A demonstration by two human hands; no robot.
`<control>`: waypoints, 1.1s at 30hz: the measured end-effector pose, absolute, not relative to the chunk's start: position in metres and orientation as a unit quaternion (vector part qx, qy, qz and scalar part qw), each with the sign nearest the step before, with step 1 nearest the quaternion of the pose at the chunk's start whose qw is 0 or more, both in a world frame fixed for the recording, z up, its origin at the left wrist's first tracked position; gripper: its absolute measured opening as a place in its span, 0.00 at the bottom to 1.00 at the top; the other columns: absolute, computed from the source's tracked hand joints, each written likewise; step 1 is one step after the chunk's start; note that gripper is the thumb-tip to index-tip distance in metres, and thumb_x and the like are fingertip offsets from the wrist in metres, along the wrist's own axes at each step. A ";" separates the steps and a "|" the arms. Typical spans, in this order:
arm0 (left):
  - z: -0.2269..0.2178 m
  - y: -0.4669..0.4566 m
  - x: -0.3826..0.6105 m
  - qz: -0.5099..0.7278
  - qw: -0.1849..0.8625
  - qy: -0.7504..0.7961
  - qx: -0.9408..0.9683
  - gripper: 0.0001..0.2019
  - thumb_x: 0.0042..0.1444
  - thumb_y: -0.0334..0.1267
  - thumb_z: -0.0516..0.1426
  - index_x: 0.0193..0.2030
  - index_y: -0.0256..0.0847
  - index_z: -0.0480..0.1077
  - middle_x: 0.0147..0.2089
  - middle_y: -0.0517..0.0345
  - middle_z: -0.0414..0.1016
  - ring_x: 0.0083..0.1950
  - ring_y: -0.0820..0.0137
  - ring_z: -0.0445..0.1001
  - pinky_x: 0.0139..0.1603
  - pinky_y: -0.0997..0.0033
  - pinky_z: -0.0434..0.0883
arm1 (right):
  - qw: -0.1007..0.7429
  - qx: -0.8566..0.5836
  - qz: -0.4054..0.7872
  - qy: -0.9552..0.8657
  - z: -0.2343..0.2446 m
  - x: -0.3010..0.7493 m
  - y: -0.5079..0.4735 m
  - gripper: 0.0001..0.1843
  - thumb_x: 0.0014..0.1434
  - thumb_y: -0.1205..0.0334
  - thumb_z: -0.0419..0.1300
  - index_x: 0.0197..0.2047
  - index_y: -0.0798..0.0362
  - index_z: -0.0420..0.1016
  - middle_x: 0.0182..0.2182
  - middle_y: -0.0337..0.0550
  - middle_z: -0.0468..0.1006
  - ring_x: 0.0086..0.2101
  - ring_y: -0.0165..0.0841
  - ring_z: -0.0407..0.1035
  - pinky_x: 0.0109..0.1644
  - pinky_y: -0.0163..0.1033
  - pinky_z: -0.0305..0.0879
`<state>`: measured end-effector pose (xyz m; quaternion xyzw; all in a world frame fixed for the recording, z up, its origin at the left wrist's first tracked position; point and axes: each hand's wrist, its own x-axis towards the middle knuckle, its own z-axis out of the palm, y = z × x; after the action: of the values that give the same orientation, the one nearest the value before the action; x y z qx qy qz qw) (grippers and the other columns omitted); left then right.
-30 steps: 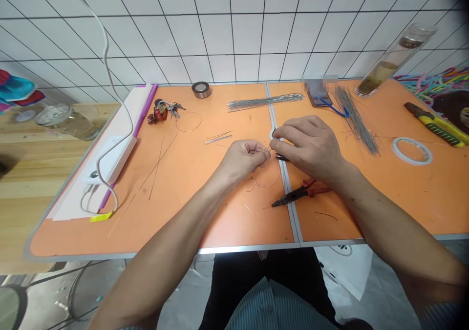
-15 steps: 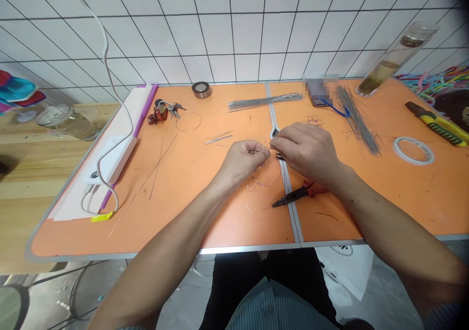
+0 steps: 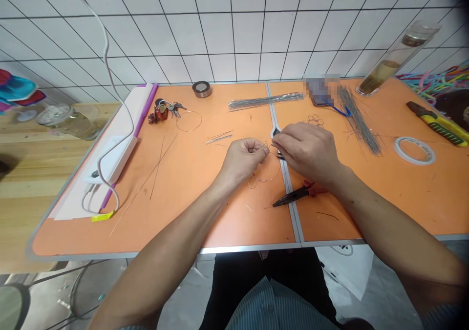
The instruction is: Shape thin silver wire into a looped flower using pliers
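My left hand [image 3: 246,160] is closed in a pinch on a thin wire [image 3: 266,180], which curves into loops below the fingers. Just to its right, my right hand [image 3: 307,150] is bent over with fingertips pressed together at the same wire. A small dark metal tip [image 3: 280,156] shows beneath the right fingers; the rest of that tool is hidden. Red-handled long-nose pliers [image 3: 293,196] lie below the right hand, their handles partly covered by the wrist.
Behind the hands lies a bundle of straight wires [image 3: 264,102]; another wire bundle [image 3: 361,122] is at right. Tape roll [image 3: 202,89], keys [image 3: 172,108], white ring [image 3: 396,150], yellow-black cutter [image 3: 436,124] and a tilted glass tube [image 3: 388,69] stand around. A power strip [image 3: 117,160] lies left.
Both hands stay nearly in place, with only slight finger movement; the wire loops under them shift a little. The view moves very slightly.
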<state>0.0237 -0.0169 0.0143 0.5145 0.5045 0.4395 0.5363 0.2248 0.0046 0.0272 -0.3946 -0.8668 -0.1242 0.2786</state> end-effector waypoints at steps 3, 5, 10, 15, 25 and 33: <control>0.014 -0.017 0.024 0.440 0.529 0.508 0.518 0.09 0.56 0.41 0.66 0.29 0.40 0.75 0.26 0.61 0.73 0.26 0.75 0.64 0.30 0.70 0.61 | 0.265 -0.390 -0.162 -0.867 0.024 0.224 0.003 0.16 0.76 0.64 0.59 0.36 0.49 0.83 0.34 0.45 0.84 0.34 0.38 0.71 0.35 0.46 0.53; 0.014 -0.017 0.024 0.441 0.524 0.513 0.518 0.09 0.56 0.41 0.66 0.29 0.39 0.75 0.26 0.61 0.73 0.26 0.75 0.64 0.30 0.71 0.61 | 0.272 -0.392 -0.157 -0.865 0.023 0.224 0.002 0.16 0.77 0.63 0.59 0.37 0.50 0.83 0.35 0.45 0.85 0.34 0.37 0.72 0.35 0.46 0.54; 0.013 -0.015 0.023 0.450 0.508 0.524 0.514 0.09 0.56 0.40 0.65 0.28 0.40 0.74 0.27 0.61 0.73 0.26 0.75 0.64 0.29 0.71 0.61 | 0.270 -0.407 -0.142 -0.861 0.024 0.225 0.003 0.13 0.76 0.65 0.60 0.39 0.49 0.84 0.38 0.46 0.86 0.37 0.39 0.74 0.37 0.45 0.57; 0.012 -0.015 0.023 0.455 0.505 0.525 0.512 0.09 0.57 0.39 0.65 0.28 0.40 0.74 0.27 0.61 0.73 0.26 0.75 0.63 0.29 0.71 0.60 | 0.272 -0.415 -0.157 -0.854 0.026 0.224 0.004 0.15 0.76 0.64 0.59 0.37 0.49 0.84 0.36 0.45 0.86 0.35 0.38 0.73 0.36 0.45 0.55; 0.013 -0.020 0.031 0.457 0.485 0.536 0.518 0.08 0.58 0.37 0.63 0.28 0.40 0.73 0.27 0.62 0.72 0.27 0.74 0.65 0.31 0.72 0.62 | 0.322 -0.459 -0.045 -0.827 0.017 0.220 0.001 0.11 0.70 0.66 0.61 0.37 0.50 0.84 0.34 0.43 0.86 0.34 0.37 0.75 0.34 0.43 0.56; 0.011 -0.018 0.031 0.475 0.483 0.534 0.505 0.10 0.59 0.39 0.64 0.28 0.41 0.72 0.26 0.62 0.71 0.26 0.74 0.63 0.30 0.71 0.61 | 0.350 -0.476 0.118 -0.798 0.030 0.218 0.004 0.08 0.66 0.66 0.65 0.36 0.50 0.85 0.33 0.41 0.87 0.32 0.37 0.78 0.38 0.43 0.67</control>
<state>0.0306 -0.0175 0.0107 0.5050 0.5343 0.4753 0.4833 0.2182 0.0037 0.0295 -0.4759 -0.7983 0.1182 0.3496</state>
